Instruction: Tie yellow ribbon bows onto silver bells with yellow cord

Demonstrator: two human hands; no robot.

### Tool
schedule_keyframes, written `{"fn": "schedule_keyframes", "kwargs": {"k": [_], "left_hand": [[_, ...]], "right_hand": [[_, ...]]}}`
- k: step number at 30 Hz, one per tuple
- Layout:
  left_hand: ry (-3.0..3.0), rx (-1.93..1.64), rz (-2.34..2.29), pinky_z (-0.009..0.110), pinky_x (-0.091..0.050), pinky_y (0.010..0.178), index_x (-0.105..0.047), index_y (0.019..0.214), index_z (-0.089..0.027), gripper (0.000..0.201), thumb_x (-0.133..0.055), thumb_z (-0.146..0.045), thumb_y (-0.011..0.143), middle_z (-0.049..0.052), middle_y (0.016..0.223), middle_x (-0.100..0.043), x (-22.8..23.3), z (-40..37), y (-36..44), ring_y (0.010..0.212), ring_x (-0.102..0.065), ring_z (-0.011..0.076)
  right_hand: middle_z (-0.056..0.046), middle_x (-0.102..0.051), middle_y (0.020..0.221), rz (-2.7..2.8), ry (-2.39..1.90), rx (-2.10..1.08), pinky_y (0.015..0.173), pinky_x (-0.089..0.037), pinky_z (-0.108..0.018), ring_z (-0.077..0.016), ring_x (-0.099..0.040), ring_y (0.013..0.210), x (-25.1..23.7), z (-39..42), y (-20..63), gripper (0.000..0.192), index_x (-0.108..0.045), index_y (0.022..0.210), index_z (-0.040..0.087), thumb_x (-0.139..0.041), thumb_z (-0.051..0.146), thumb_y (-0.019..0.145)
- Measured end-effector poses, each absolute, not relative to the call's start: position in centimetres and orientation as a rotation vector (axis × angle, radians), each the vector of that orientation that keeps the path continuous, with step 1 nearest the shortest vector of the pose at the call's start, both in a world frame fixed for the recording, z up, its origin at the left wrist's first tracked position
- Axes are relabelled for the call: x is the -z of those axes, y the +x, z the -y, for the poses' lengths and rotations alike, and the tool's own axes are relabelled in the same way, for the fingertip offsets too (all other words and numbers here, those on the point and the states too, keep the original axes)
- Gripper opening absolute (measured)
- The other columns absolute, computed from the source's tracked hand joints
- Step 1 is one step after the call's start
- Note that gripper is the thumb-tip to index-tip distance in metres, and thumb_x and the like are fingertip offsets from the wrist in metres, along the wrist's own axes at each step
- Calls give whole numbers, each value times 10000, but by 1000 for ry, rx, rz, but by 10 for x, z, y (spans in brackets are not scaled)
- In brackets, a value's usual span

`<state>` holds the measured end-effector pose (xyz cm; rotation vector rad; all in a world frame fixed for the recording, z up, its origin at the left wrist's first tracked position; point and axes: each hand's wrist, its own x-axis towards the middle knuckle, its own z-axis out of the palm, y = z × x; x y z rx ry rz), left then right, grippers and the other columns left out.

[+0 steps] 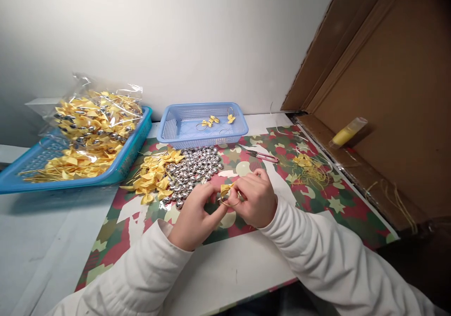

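My left hand [195,215] and my right hand [255,198] meet over the patterned mat [317,212], both pinching one small yellow ribbon bow [225,189] with a thin gold loop hanging under it. Just beyond my hands lies a heap of silver bells [193,170], and left of it a pile of loose yellow bows [153,177]. Both arms wear white sleeves.
A small light-blue basket [176,130] at the back holds a few finished bows. A larger blue tray [21,170] at left carries a plastic bag of bows. Red snips [262,155], yellow thread scraps [308,168], and a cardboard box [387,118] with a yellow tube sit right.
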<state>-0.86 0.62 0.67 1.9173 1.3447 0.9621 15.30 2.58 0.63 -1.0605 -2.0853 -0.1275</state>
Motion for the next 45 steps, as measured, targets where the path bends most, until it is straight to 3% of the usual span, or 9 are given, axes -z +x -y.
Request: {"fn": "schedule_keyframes", "kwargs": {"k": [4,12,18,23,29,45], "left_hand": [[2026,-985,-1409,295,-369,642,-568,689,-198,228,-483,-301,874,17,689,-506,-7,-7,-11,700,-467,179],[1797,-1134,-1379,284,-357,625,-476,636,-203,283,-435,-298,900,-1,667,-463,-9,-8,-13,661,-453,162],[1786,-1287,-1100,294,-382,663,-470,665,-199,253,-416,-255,905,13,711,-456,-14,-5,-15,702,-463,164],[2132,-1173,-827,305,-402,652,-551,692,-186,244,-398,-198,881,30,684,-557,-19,2,-19,670,-502,166],[2047,-1124,-1359,223,-351,482,-543,689,-177,163,-489,-191,842,-31,563,-506,-7,-1,-12,496,-437,101],[2495,-1128,-1483,230,-367,511,-590,685,-168,181,-509,-203,843,-17,548,-513,-1,-4,-13,500,-455,112]], "right_hand": [[34,-480,475,2086,-1059,118,652,-258,-305,-109,-385,502,-6,-26,153,213,-452,552,177,-482,159,762],[36,-448,461,2093,-1080,170,638,-246,-301,-109,-356,495,-7,-27,153,215,-439,540,179,-471,142,749],[39,-451,464,2124,-1077,181,645,-245,-299,-104,-376,499,-4,-27,153,220,-449,543,172,-465,150,761],[40,-440,467,2115,-1084,220,653,-243,-300,-103,-365,506,-3,-28,152,234,-454,541,170,-454,149,775],[35,-463,474,2095,-1048,235,651,-249,-302,-107,-371,507,-4,-27,153,238,-465,551,170,-450,150,788],[22,-486,481,2119,-889,326,670,-280,-304,-114,-376,534,3,-27,145,276,-467,542,170,-453,153,816]]}}
